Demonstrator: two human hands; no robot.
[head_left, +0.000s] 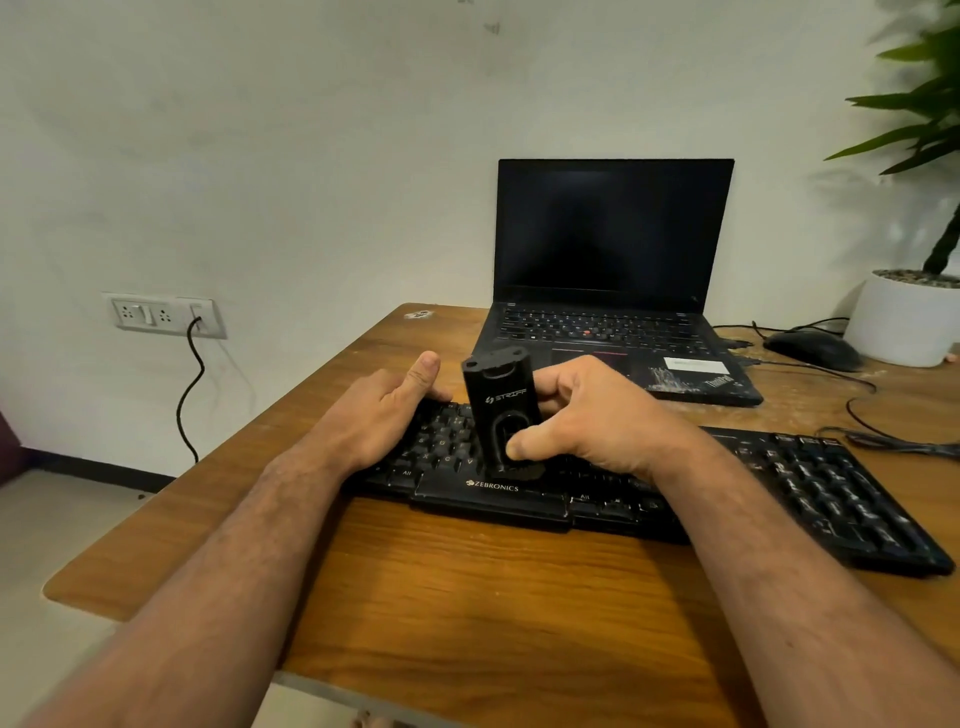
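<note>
- I see the black cleaning tool, marked STRIFF, standing almost upright with its top leaning slightly away from me. Its lower end sits on the keys of the black keyboard, just above the ZEBRONICS lettering.
- My right hand grips the tool from its right side. The thumb presses on the front face low down, and the other fingers curl round behind it.
- My left hand lies just left of the tool, on the left part of the keyboard. Its fingers are stretched out flat along the far rows of keys, the thumb sticks up, and it holds nothing.
- The keyboard lies across the wooden worktop, running from under my left hand off to the right edge of the view.
- Behind the hands an open laptop stands on the worktop with a dark screen, and its front edge is near the keyboard.
- To the right of the laptop lies a black mouse, with thin cables trailing over the wood around it.
- A white plant pot stands at the far right corner, with green leaves above it.
- On the wall to the left there is a socket plate, and a black cord hangs down from it.
</note>
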